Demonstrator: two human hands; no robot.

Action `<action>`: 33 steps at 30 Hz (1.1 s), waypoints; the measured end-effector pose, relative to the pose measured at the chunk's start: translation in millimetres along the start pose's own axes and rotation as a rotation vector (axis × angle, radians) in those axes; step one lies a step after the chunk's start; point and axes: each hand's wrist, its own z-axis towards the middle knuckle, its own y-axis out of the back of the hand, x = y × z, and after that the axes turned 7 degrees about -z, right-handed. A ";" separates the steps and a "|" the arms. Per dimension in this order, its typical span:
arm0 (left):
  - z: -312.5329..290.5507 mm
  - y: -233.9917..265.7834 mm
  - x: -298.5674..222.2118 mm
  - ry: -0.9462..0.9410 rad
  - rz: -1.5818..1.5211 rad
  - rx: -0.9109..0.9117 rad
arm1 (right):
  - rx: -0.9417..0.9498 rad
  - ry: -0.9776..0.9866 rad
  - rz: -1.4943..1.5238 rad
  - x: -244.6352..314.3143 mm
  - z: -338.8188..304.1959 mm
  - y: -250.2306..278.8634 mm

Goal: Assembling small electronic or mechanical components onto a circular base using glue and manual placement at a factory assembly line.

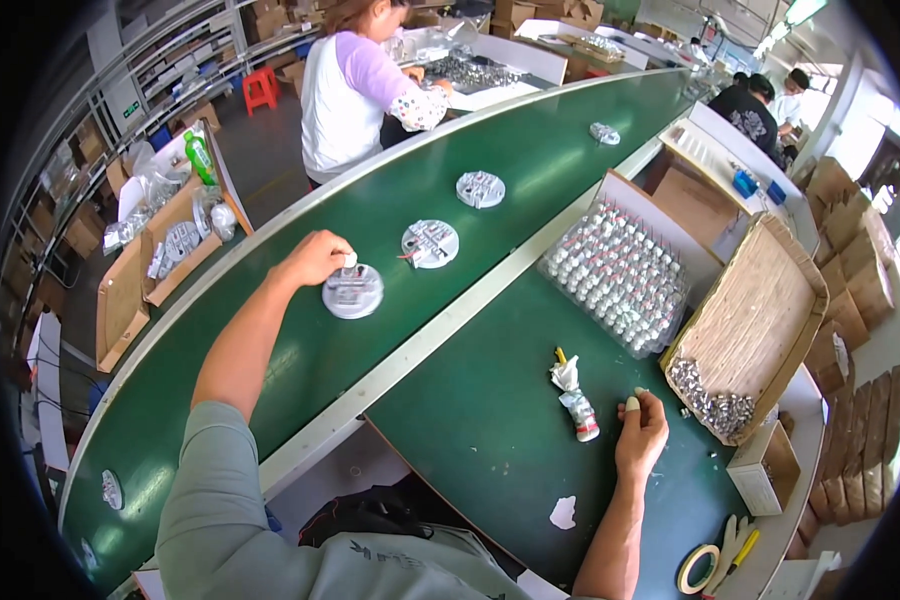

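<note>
My left hand [317, 258] reaches over the green conveyor belt, its fingers pinched at the upper edge of a round grey disc-shaped part [353, 293]. Something small and white shows at those fingertips. Another such grey disc [430, 244], with a red wire at its side, lies just beyond. Above the worktable, my right hand [643, 435] is half curled, with a pale cover on the thumb. Whether anything small sits between its fingers is hidden. Nearest to it lies a white-wrapped, bottle-like thing [578, 408] with a yellow tip.
A clear tray [620, 275] of white parts with red wires stands beside a cardboard tray [745, 330] holding small metal pieces. Tape [698, 569] and a yellow-handled tool [745, 550] lie at lower right. Across the belt [530, 150], a person [355, 95] works.
</note>
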 end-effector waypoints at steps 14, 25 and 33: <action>-151.2 -157.9 -164.1 -0.266 -0.131 -0.357 | 0.001 0.035 0.033 2.9 -6.7 0.8; -129.8 -153.2 -166.2 -0.567 -0.142 0.071 | 0.008 0.181 0.260 50.1 -12.5 2.9; -135.0 -183.1 -152.0 -0.553 -0.147 0.066 | 0.380 0.418 -0.134 89.8 -88.1 -69.6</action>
